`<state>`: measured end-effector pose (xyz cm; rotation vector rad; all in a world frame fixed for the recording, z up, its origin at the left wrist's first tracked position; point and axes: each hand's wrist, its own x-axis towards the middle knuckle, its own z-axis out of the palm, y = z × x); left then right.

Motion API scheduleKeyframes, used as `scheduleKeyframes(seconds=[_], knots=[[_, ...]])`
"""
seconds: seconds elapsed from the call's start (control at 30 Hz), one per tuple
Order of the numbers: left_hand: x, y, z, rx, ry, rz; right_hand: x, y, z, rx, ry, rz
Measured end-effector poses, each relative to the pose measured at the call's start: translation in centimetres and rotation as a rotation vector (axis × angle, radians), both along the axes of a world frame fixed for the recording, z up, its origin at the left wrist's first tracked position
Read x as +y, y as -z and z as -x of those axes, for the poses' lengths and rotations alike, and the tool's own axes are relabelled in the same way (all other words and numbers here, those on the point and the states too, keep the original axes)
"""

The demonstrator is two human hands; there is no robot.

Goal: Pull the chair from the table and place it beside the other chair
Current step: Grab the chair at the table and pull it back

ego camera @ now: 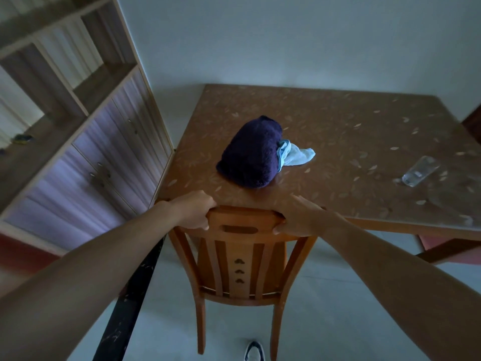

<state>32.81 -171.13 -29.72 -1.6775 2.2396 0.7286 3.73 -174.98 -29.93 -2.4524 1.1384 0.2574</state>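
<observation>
Orange-brown slatted wooden chair (240, 259): tucked close against the near edge of the leaf-patterned brown counter (338, 131), top rail at the counter's rim; pull not visibly begun. Left hand (195, 209) and right hand (299, 217): each grip closed around an end of the top rail, fingers wrapped over it. Remaining, by judgement: the whole draw-back and the carry to the other chair, possibly the reddish seat (447, 248) showing under the counter's right side.
</observation>
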Motion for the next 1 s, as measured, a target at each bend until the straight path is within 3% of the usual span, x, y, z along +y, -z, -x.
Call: scheduleKeyframes(seconds=[0.23,0.6,0.83,1.0], knots=[[2.5,-2.1,0.8,0.038,0.01,-0.057,2.1,-1.7,1.0,-0.066,-0.018,-0.025],[8.0,-4.4,1.7,0.008,0.034,-0.044,7.2,-3.9,1.6,0.003,0.011,-0.132],[12.7,-6.1,1.6,0.046,0.04,0.008,12.4,-5.9,1.4,0.021,0.034,-0.101],[15.9,-6.8,1.6,0.048,0.07,0.023,17.4,-6.2,1.5,0.009,0.039,0.039]])
